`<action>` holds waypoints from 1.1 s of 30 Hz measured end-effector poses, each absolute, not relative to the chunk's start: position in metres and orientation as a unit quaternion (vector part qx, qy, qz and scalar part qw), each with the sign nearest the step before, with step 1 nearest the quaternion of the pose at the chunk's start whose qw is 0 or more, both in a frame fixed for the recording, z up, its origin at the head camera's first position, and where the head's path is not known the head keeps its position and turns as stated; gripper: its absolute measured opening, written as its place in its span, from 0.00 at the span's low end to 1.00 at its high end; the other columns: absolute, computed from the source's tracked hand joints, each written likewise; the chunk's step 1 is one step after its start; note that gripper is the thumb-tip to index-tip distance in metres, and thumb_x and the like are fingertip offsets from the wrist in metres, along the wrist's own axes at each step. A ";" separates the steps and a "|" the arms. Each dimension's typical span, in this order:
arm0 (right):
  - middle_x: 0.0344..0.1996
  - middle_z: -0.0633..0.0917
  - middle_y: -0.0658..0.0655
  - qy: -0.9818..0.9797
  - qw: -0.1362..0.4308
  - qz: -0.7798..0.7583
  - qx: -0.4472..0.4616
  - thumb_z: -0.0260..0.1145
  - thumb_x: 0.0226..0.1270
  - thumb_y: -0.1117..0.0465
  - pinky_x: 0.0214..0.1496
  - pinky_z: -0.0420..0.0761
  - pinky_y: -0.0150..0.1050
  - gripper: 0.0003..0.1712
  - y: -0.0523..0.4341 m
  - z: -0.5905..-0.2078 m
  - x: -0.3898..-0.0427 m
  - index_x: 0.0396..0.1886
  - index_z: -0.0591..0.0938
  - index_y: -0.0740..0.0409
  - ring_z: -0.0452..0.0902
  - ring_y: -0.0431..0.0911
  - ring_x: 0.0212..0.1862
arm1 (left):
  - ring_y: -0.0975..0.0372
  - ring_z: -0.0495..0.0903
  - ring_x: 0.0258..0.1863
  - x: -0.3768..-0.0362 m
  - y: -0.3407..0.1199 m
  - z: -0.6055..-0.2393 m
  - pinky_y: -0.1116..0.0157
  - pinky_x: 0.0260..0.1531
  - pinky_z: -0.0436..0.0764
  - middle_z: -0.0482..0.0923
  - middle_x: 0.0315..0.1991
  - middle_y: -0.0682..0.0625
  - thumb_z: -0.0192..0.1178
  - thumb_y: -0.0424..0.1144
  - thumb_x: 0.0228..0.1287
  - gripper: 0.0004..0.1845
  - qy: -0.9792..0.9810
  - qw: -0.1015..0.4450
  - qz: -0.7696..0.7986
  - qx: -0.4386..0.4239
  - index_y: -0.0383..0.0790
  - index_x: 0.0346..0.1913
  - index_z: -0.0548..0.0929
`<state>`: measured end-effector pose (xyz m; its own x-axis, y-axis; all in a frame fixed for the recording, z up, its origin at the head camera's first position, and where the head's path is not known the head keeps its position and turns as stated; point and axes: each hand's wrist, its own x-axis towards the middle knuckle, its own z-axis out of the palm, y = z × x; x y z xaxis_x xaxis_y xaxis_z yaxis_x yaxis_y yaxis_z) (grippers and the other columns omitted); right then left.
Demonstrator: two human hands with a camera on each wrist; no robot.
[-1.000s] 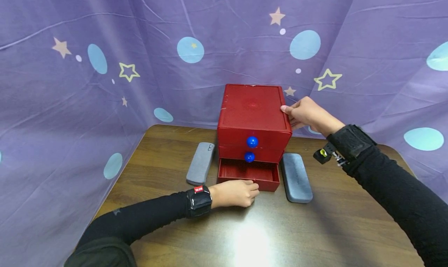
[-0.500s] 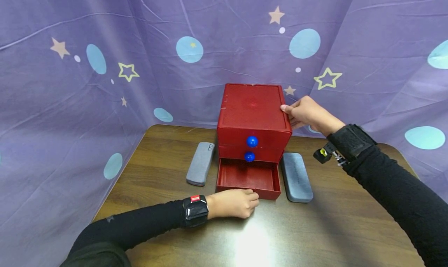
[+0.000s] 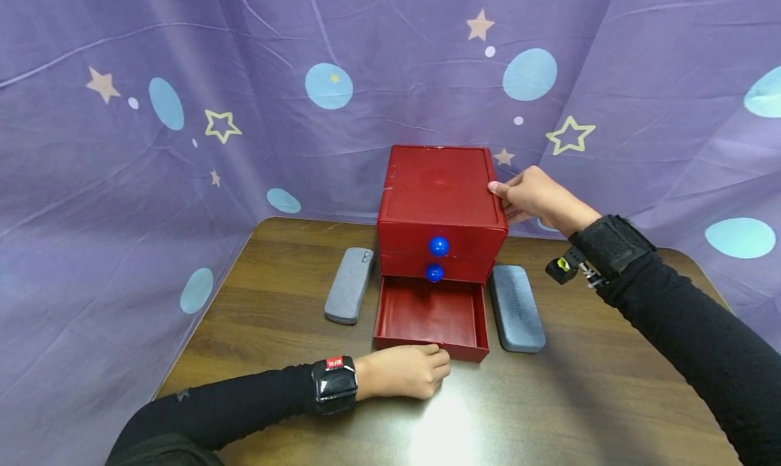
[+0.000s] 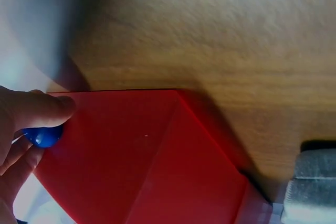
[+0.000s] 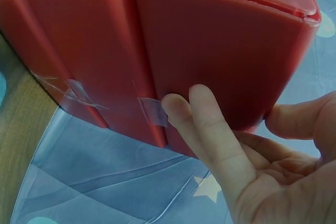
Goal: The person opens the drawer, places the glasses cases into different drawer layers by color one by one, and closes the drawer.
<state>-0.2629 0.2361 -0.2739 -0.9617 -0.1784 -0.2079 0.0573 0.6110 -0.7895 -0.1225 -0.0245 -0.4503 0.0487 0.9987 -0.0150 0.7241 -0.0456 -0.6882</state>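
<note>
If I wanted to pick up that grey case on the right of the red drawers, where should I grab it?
Probably across the middle of the right grey case, from above. It lies flat and long on the table, with its narrow width suiting a thumb-and-fingers pinch. Its right side is free; the open drawer crowds its left side.

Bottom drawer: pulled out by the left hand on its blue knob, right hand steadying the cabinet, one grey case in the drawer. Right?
Not quite. In the head view the bottom drawer is empty; the two grey cases lie on the table, one either side of the cabinet. Left hand and right hand are as described.
</note>
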 end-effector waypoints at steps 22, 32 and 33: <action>0.31 0.89 0.60 0.884 0.131 -0.446 -0.038 0.55 0.81 0.51 0.41 0.89 0.46 0.33 0.235 -0.273 -0.263 0.56 0.77 0.84 0.87 0.43 0.33 | 0.66 0.76 0.40 -0.101 -0.027 -0.451 0.70 0.41 0.76 0.78 0.36 0.62 0.51 0.40 0.74 0.16 -0.633 0.271 0.245 -0.682 0.59 0.35 0.88; 0.33 0.90 0.61 0.885 0.133 -0.446 -0.035 0.55 0.81 0.51 0.41 0.89 0.45 0.33 0.236 -0.274 -0.262 0.58 0.76 0.83 0.87 0.43 0.33 | 0.66 0.76 0.40 -0.097 -0.028 -0.454 0.69 0.41 0.76 0.78 0.35 0.61 0.49 0.41 0.74 0.16 -0.635 0.276 0.239 -0.681 0.58 0.35 0.87; 0.33 0.90 0.62 0.885 0.133 -0.446 -0.036 0.55 0.81 0.51 0.42 0.89 0.46 0.33 0.236 -0.274 -0.262 0.58 0.76 0.83 0.87 0.43 0.33 | 0.66 0.76 0.40 -0.097 -0.028 -0.454 0.69 0.41 0.76 0.78 0.35 0.61 0.49 0.40 0.74 0.16 -0.636 0.277 0.238 -0.680 0.58 0.35 0.87</action>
<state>-0.2620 0.2358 -0.2743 -0.9621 -0.1814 -0.2036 0.0557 0.6002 -0.7979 -0.0969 -0.0276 -0.4544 0.0770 0.9966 0.0288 0.7329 -0.0370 -0.6794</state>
